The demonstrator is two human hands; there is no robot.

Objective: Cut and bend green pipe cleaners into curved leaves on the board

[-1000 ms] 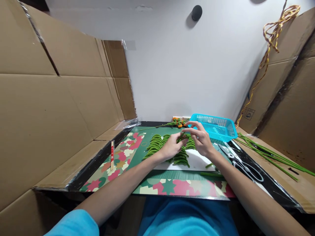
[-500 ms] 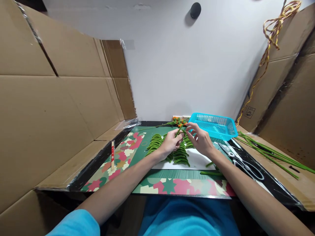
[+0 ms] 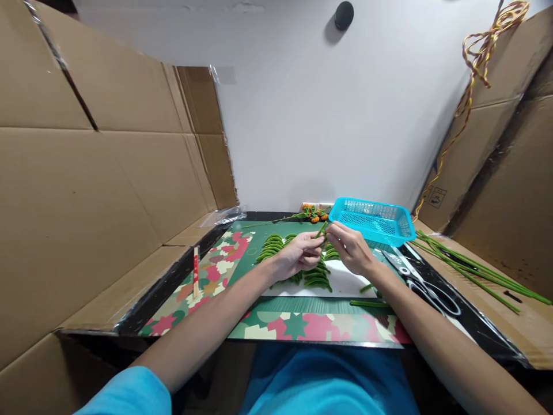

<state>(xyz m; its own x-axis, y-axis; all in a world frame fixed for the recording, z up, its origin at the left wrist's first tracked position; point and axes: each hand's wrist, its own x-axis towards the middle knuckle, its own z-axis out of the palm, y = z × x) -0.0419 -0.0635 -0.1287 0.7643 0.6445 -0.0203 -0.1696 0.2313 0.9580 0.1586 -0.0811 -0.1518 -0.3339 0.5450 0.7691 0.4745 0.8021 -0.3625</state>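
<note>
A: What's the green pc (image 3: 321,230) look like?
B: Short, slim, fuzzy-looking & bright green, like a bit of pipe cleaner. It sits between the 2 hands, above the white sheet (image 3: 345,279); its lower part is hidden by fingers.
A: Grip?
B: L hand (image 3: 302,253) is closed w/ the pc pinched at the fingertips. R hand (image 3: 349,246) is closed on it too, thumb & fingers drawn together at its R side.
A: And the curved pcs (image 3: 318,278)?
B: Same green, bent like little bananas, stacked in rows on & around the sheet. Too overlapped to count — hands cover some.
A: Counts for the rest?
B: 1 blue basket (image 3: 374,223), mesh-sided, at the back R. 1 pr scissors (image 3: 432,294), dark w/ pale-edged loops, R of the R forearm. 1 red-&-tan strip (image 3: 196,272) on the L of the patterned mat (image 3: 298,327). 2 cut bits (image 3: 368,303) near the R forearm, 1 short, 1 longer. Several long green stems (image 3: 475,268) lie on cardboard at far R; they cross, so no exact no.
A: Anything orange?
B: 1 sprig (image 3: 314,214) w/ a cluster of orange balls, back edge, just L of the basket — ball count unclear, too small.
</note>
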